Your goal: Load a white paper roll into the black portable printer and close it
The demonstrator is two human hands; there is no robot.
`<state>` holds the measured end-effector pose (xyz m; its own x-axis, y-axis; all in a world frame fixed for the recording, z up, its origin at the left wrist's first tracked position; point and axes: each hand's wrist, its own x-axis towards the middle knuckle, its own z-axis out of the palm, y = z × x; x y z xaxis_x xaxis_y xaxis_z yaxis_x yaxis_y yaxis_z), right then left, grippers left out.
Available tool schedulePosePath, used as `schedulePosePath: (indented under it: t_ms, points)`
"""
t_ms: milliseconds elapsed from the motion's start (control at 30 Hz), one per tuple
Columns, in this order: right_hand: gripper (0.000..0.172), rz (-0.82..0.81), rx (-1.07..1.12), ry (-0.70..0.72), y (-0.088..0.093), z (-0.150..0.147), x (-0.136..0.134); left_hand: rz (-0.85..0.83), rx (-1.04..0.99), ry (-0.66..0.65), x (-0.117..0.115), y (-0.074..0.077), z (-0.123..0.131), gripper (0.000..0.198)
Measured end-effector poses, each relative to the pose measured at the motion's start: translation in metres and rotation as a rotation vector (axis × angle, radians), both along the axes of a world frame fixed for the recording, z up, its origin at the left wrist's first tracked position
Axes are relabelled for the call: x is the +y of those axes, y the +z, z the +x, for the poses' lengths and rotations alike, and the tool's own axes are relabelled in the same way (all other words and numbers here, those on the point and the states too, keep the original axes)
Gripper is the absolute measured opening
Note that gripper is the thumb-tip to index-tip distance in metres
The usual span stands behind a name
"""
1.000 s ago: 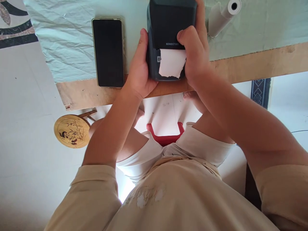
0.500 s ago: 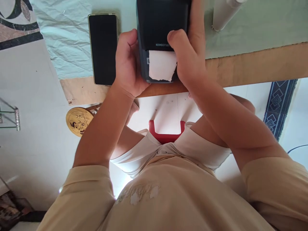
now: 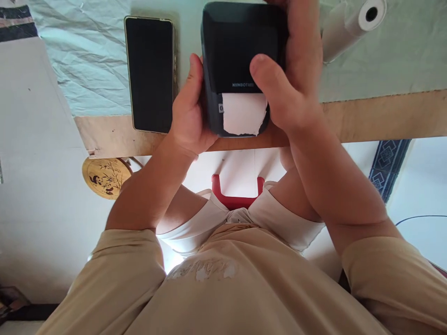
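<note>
A black label printer point(image 3: 240, 51) is held between my two hands at the table's near edge. Torn white paper point(image 3: 243, 114) sticks out of its near end, below the NIIMBOT lettering. My left hand point(image 3: 190, 109) grips the printer's left side, thumb pointing up along it and the other fingers hidden underneath. Around the right side is my right hand point(image 3: 291, 88), its thumb resting on the black top. A dark-screened phone point(image 3: 151, 74) lies to the left of my left hand. Beyond my right hand lies a white paper roll point(image 3: 349, 28).
The table has a pale green cloth point(image 3: 370, 60) and a bare brown front edge point(image 3: 384, 116). Below it are a red stool point(image 3: 237, 202) between my legs and a round yellow panda-patterned stool top point(image 3: 106, 178) at the left.
The printer and both hands sit slightly lower in view, and more of the printer's top shows. The camera view has shifted, bringing the end of the white roll into sight.
</note>
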<state>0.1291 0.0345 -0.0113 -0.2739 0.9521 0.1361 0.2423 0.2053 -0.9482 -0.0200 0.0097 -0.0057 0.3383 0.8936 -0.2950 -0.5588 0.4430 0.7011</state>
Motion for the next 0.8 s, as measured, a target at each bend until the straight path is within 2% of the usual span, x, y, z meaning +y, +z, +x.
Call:
schedulePosePath:
  t_ms: [100, 133, 200, 433, 600, 733, 800]
  points:
    - [0.048, 0.305, 0.014, 0.032, -0.006, 0.005, 0.001, -0.03, 0.039, 0.04, 0.0, 0.0, 0.001, 0.045]
    - [0.047, 0.34, 0.02, 0.038, -0.008, 0.006, 0.002, -0.046, 0.042, 0.035, 0.001, 0.001, 0.001, 0.045]
    - [0.049, 0.361, 0.031, 0.042, -0.01, 0.007, 0.001, -0.038, 0.019, 0.048, 0.001, 0.003, 0.002, 0.054]
    - [0.041, 0.279, 0.02, 0.003, -0.005, 0.008, -0.002, -0.024, -0.009, -0.035, 0.002, -0.004, 0.003, 0.054]
    - [0.045, 0.27, -0.013, 0.073, 0.0, 0.008, -0.004, 0.029, 0.062, 0.021, 0.002, -0.009, 0.001, 0.049]
    - [0.048, 0.269, 0.043, 0.069, -0.006, 0.008, -0.001, 0.016, 0.072, 0.019, 0.001, -0.01, -0.001, 0.042]
    - [0.055, 0.322, 0.059, 0.132, -0.009, 0.01, 0.005, 0.002, 0.041, 0.022, 0.002, -0.01, -0.001, 0.04]
